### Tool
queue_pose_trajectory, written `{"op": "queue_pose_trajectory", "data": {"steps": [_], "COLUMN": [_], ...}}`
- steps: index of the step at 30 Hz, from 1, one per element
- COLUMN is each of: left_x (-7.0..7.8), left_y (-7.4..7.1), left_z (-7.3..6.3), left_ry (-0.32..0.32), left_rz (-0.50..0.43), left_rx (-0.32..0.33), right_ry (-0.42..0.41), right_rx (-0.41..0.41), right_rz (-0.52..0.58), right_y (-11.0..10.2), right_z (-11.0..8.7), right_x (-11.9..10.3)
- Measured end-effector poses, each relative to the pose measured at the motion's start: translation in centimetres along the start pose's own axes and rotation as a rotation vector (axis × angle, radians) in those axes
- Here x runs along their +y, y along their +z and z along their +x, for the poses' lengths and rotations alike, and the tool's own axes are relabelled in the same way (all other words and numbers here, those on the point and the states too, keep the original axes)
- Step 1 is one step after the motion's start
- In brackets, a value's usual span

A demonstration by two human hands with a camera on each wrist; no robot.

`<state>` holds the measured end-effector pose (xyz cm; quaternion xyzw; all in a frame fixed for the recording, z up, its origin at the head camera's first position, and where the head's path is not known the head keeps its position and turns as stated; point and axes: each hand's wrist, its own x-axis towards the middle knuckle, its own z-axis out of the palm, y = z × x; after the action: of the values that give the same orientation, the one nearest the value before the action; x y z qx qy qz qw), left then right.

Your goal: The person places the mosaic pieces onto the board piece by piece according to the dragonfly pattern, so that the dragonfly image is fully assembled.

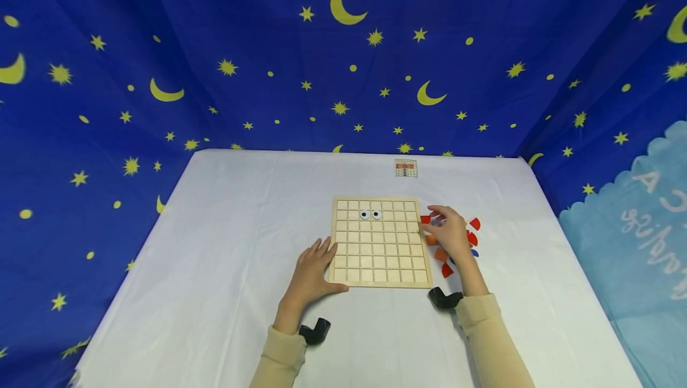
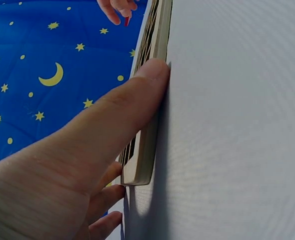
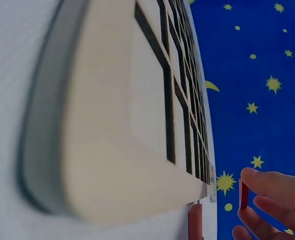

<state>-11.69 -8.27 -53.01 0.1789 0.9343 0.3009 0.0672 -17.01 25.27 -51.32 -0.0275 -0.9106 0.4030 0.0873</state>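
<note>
A pale wooden board with a grid of square cells lies flat on the white table. Two googly-eye pieces sit side by side in its second row from the back. My left hand rests at the board's near left corner, thumb along the front edge and fingers by the left side. Beyond the right edge of the board, my right hand pinches a small flat red piece between thumb and fingertips. Under and around that hand lie several loose red, orange and blue pieces, partly hidden by it.
A small card with a gridded colored picture lies behind the board. Black angled wrist mounts show near both wrists. A blue curtain with yellow stars and moons surrounds the white table.
</note>
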Motion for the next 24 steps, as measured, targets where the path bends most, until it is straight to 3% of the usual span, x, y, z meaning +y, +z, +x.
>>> {"op": "queue_pose_trajectory", "data": {"steps": [12,24], "left_x": [-0.1,0.1], "left_y": [0.0,-0.1], "left_z": [-0.1,-0.1], "left_ry": [0.002,0.006], "left_rz": [0.003,0.007], "left_rx": [0.002,-0.005], "right_ry": [-0.004,-0.109], "right_rx": [-0.018,-0.038], "right_rz": [0.053,0.071], "right_y": [1.0,3.7], "right_z": [-0.2,-0.7], "right_x": [-1.9,-3.2]}}
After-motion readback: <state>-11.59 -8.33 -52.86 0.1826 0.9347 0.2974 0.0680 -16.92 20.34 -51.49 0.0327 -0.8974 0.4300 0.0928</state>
